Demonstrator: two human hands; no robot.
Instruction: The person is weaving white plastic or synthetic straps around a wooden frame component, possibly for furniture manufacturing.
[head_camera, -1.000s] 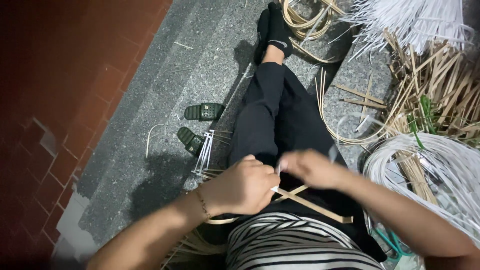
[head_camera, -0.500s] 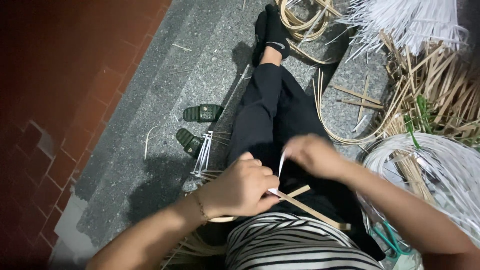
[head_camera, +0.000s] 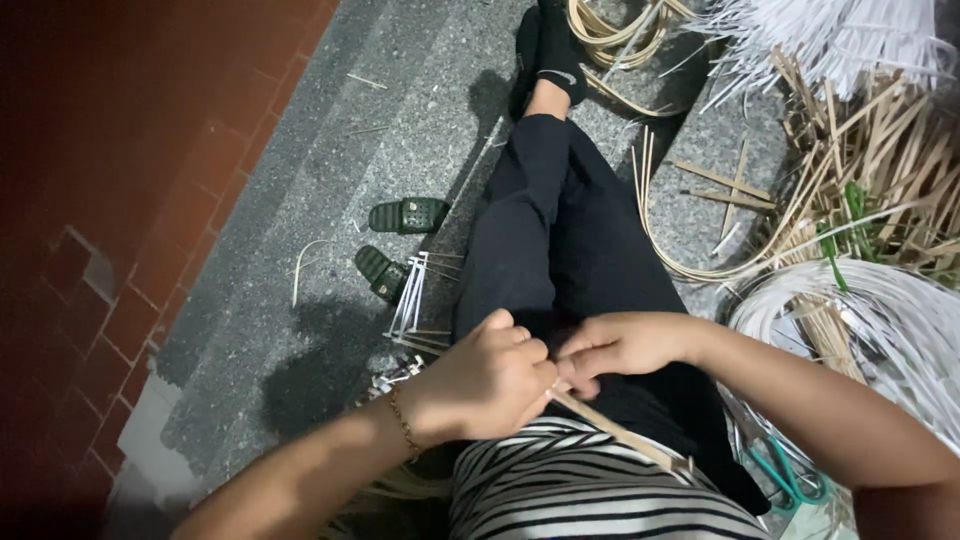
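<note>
I sit on a grey stone floor with my legs in black trousers (head_camera: 560, 250) stretched ahead. My left hand (head_camera: 490, 380) is closed around flat bamboo strips (head_camera: 620, 435) held over my lap, a thin bracelet on its wrist. My right hand (head_camera: 620, 345) meets it from the right, fingertips pinching the strips where the two hands touch. One strip runs down to the right across my striped shirt (head_camera: 590, 490).
Green sandals (head_camera: 400, 240) lie on the floor at left, beside a small white woven frame (head_camera: 410, 300). Coils of white strip (head_camera: 880, 320), loose bamboo sticks (head_camera: 860, 170) and bent cane loops (head_camera: 620, 40) fill the right side. Green-handled scissors (head_camera: 785, 475) lie by my right hip. Red tiles border the left.
My right hand, which had lifted a thin white strip upward half a second ago, has come back down to meet my left hand at the bamboo strips.
</note>
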